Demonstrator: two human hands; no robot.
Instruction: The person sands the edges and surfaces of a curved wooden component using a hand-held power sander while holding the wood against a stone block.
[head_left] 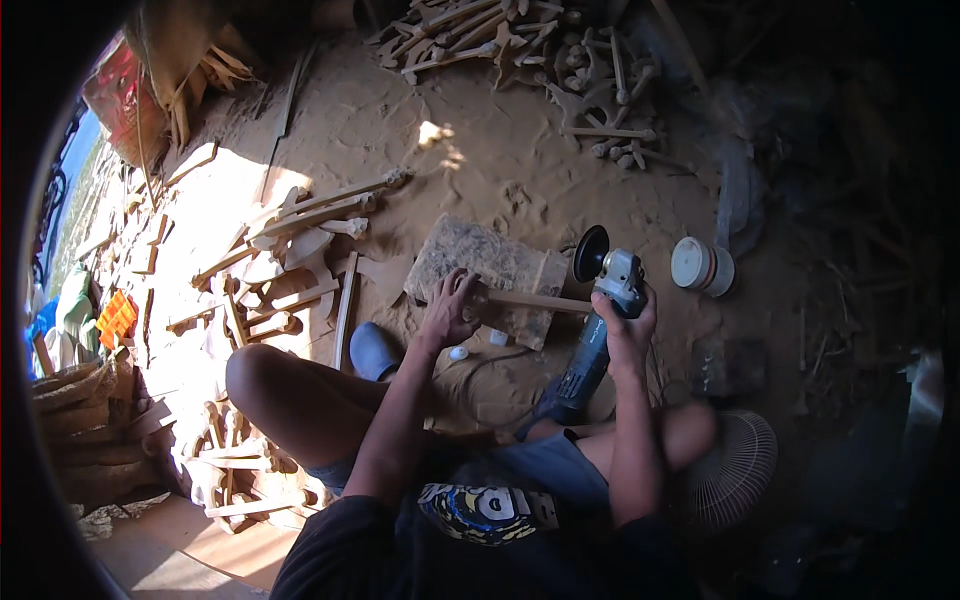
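My left hand [453,308] is closed around one end of a slim, pale brown bar [535,300], which looks like a bone or wood piece. The bar points right, level, toward the tool in my other hand. My right hand [630,325] grips an angle grinder [585,365] near its metal head, thumb across the body. The grinder is tilted with its dark round disc [591,254] up, beyond the bar and apart from it. Below the bar, a worn, dusty block [470,260] lies on the ground. Whether the disc is spinning cannot be made out.
Long bones [300,225] lie heaped at the left, with another bone pile [480,35] at the far side. A white round tub [693,265] stands right of the grinder. A wire fan guard [735,470] is by my right knee. A blue shoe [373,350] rests near the block.
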